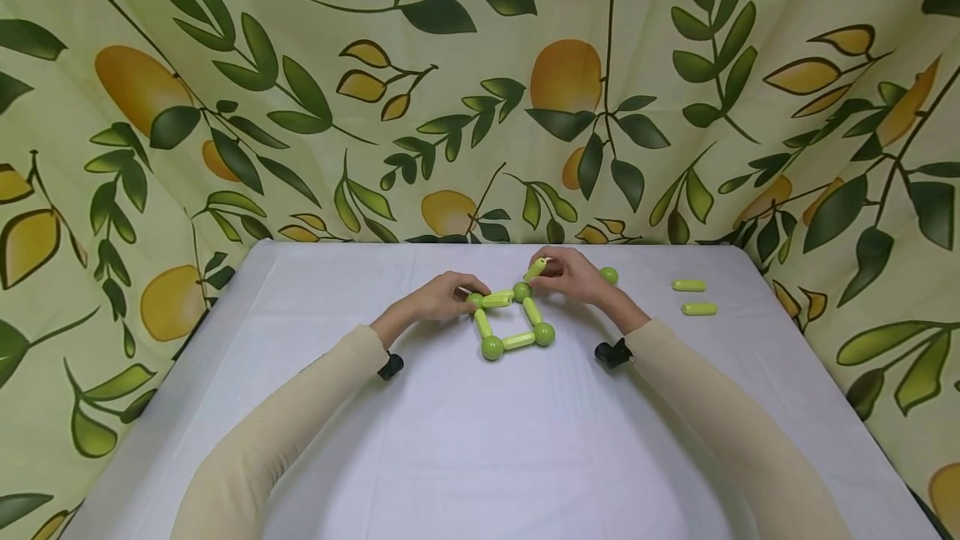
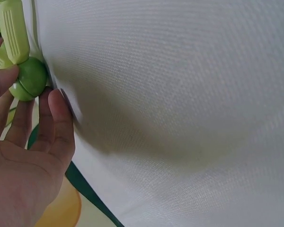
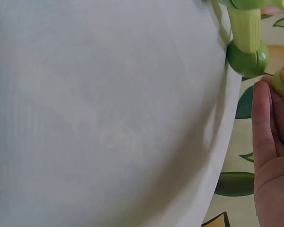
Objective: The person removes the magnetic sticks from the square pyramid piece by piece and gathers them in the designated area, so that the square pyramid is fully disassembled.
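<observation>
I'd call this partway along. Joined up so far is a square frame point(image 1: 518, 341) of rods and balls, sitting between my two hands on the table point(image 1: 465, 440). An extra rod point(image 1: 497, 301) also seems to jut from the corner ball point(image 2: 33, 75) at my left hand point(image 1: 441, 297), with its other end free. Not yet in place, as far as I can judge, is the held rod point(image 1: 536, 269): my right hand point(image 1: 566, 273) pinches it, tilted, just beside the far-right ball point(image 1: 522, 291). I can't tell whether its end has seated. Unused parts lie to the right of that hand: a spare ball point(image 1: 608, 276) close by, and two spare rods, the upper one point(image 1: 688, 285) and the lower one point(image 1: 699, 309), well apart from it. My left hand holds its corner ball between thumb and fingers.

As for looks, the frame has a ball at each of its four corners and a rod along each side. The balls are glossy mid-green, with a seam line on the one in my left hand; the rods are paler yellow-green, chunky and grooved lengthwise.
</observation>
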Demonstrator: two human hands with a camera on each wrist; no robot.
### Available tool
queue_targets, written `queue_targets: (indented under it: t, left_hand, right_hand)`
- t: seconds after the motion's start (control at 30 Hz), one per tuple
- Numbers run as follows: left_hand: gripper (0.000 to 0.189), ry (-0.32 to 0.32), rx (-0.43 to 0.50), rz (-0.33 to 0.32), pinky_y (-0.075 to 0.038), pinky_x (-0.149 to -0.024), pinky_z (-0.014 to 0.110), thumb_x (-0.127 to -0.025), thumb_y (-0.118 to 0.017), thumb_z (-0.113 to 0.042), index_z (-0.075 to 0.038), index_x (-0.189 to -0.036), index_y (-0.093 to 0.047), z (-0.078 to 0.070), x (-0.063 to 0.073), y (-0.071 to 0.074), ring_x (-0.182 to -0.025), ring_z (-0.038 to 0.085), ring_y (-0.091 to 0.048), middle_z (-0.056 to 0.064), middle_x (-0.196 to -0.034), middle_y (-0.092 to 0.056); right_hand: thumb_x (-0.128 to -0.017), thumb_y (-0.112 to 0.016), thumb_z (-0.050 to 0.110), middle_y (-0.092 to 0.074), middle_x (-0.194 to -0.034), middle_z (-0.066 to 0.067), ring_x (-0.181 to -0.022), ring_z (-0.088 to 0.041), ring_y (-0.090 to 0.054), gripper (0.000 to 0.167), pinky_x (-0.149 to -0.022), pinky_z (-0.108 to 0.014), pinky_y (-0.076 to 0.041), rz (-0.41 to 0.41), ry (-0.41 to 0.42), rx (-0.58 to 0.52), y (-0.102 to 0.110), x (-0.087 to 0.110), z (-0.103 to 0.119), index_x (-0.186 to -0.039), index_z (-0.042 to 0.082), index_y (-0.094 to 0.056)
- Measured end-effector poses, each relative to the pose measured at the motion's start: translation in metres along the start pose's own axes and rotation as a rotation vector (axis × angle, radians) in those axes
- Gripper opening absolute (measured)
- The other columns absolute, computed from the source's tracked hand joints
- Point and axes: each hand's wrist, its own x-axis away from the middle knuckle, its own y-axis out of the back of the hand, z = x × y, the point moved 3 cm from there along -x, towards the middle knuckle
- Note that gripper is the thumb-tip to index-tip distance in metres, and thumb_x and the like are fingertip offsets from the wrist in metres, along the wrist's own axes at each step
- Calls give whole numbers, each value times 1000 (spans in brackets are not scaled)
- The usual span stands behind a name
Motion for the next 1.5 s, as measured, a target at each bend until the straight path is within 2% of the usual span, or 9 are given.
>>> queue_targets:
  t: [0.23, 0.37, 0.47, 0.6, 0.7, 0.9, 1.2, 1.33, 1.5]
  left_hand:
    - [30, 22, 1, 7, -44, -103, 32, -96, -64, 6, 3, -126, -65, 1, 1, 0, -125, 28, -56, 15, -129, -63]
    - [30, 18, 4, 10, -44, -103, 32, -96, -64, 6, 3, -126, -65, 1, 2, 0, -125, 28, -56, 15, -129, -63]
    - [31, 3, 14, 9, -44, -103, 32, -96, -64, 7, 3, -126, -65, 2, 3, 0, -124, 28, -56, 15, -129, -63]
    - [30, -33, 11, 7, -45, -103, 33, -96, -63, 6, 3, -125, -65, 3, 3, 1, -123, 26, -57, 14, -127, -64]
    - [29, -26, 6, 7, -44, -104, 34, -96, -63, 6, 3, -125, -65, 3, 3, 0, -124, 26, -56, 13, -128, -64]
    - [30, 12, 2, 10, -44, -104, 34, -97, -64, 6, 2, -127, -65, 1, 2, 0, -125, 28, -55, 14, -130, -63]
    - [30, -6, -1, 13, -45, -103, 32, -96, -64, 6, 2, -126, -65, 1, -1, 0, -124, 27, -56, 14, -129, -64]
    - [30, -10, -2, 16, -45, -103, 32, -96, -64, 6, 3, -126, -65, 1, -1, 0, -124, 27, -56, 14, -129, -64]
    - [30, -6, -1, 15, -45, -103, 32, -97, -64, 7, 3, -126, -65, 0, -1, 1, -124, 28, -56, 15, -129, -63]
  right_hand:
    - [-88, -79, -1, -70, -98, -12, -92, -28, -68, 20, -80, -30, -54, -79, -16, 54, 17, 13, 1, -105, -2, -68]
    - [-88, -77, -4, -68, -97, -18, -90, -28, -64, 19, -78, -28, -52, -80, -32, 73, 34, 34, 18, -105, -7, -68]
    - [-88, -77, -4, -67, -97, -18, -87, -24, -62, 19, -77, -26, -52, -68, -39, 70, 49, 53, 26, -105, -8, -69]
    - [-87, -79, -1, -69, -100, -13, -87, -20, -63, 21, -76, -23, -52, -76, -70, 47, 69, 75, -5, -106, -4, -71]
    - [-86, -82, 3, -69, -103, -13, -88, -19, -65, 23, -75, -21, -52, -94, -108, 50, 85, 94, -27, -106, -1, -72]
    - [-86, -82, 3, -68, -102, -14, -85, -19, -65, 23, -71, -23, -54, -123, -136, 95, 114, 137, -33, -106, 0, -71]
    - [-86, -81, -1, -69, -99, -10, -80, -17, -65, 23, -65, -27, -55, -131, -187, 115, 149, 198, -50, -106, -2, -72]
    - [-82, -82, -5, -71, -98, -6, -80, -12, -64, 24, -67, -21, -54, -132, -168, 171, 158, 215, -58, -104, -3, -72]
    - [-79, -83, -7, -71, -95, -2, -78, -9, -60, 24, -66, -18, -50, -127, -138, 220, 161, 226, -63, -100, -1, -74]
